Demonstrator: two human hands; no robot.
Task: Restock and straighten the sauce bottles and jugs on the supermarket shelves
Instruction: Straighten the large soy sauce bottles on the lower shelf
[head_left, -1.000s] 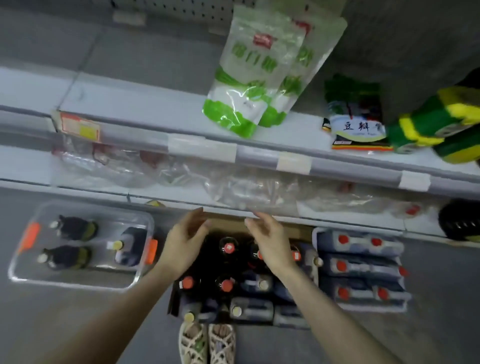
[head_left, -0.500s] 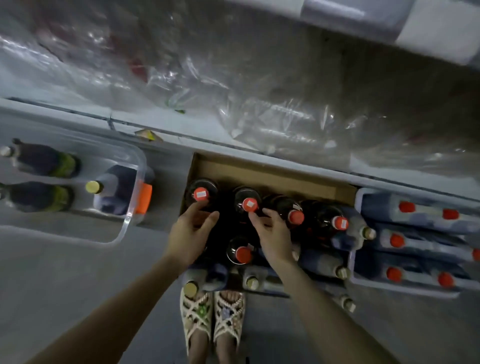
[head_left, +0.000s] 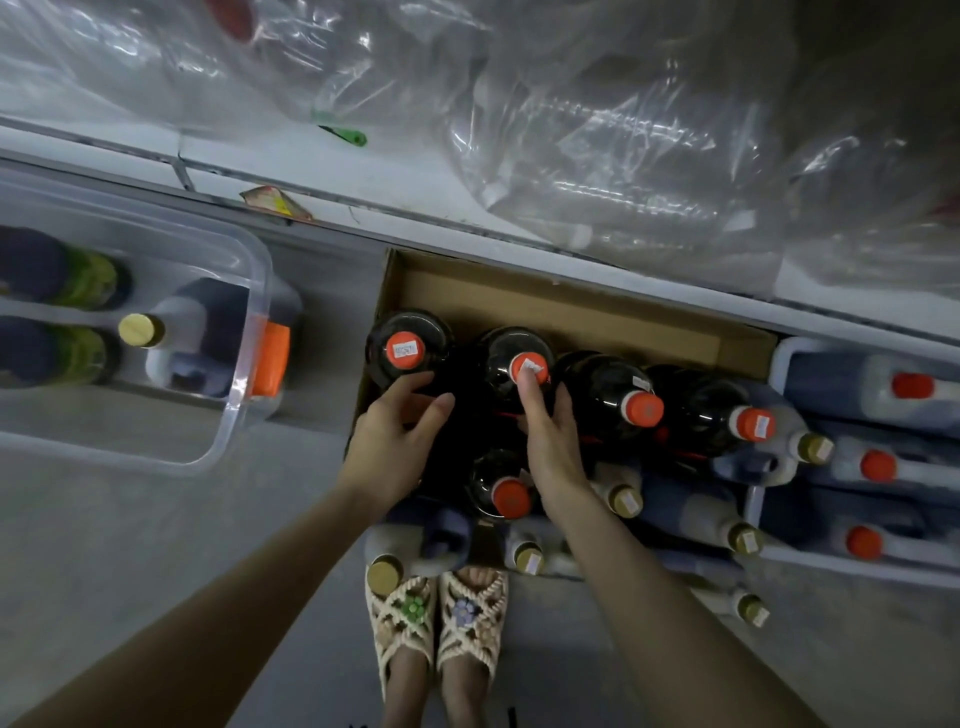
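Observation:
Several dark sauce bottles with orange caps stand in an open cardboard box (head_left: 519, 296) on the floor below me. My left hand (head_left: 389, 447) is cupped beside the leftmost bottle (head_left: 402, 349), fingertips touching its shoulder, thumb apart from it. My right hand (head_left: 553, 441) curls round the neck of the second bottle (head_left: 514, 353), its index finger lying on the orange cap. A third bottle (head_left: 511, 493) stands between my wrists. Pale jugs with gold caps (head_left: 623, 501) fill the box's near side.
A clear bin (head_left: 244, 260) with an orange latch holds bottles at the left. Dark jugs with orange caps (head_left: 911, 385) lie in a tray at the right. Crumpled plastic wrap (head_left: 597, 156) covers the bottom shelf. My sandalled feet (head_left: 436, 618) stand against the box.
My view has dropped from the shelves to the box. Both hands came down onto the bottles; the right has closed on the second bottle's neck and the left touches the leftmost one.

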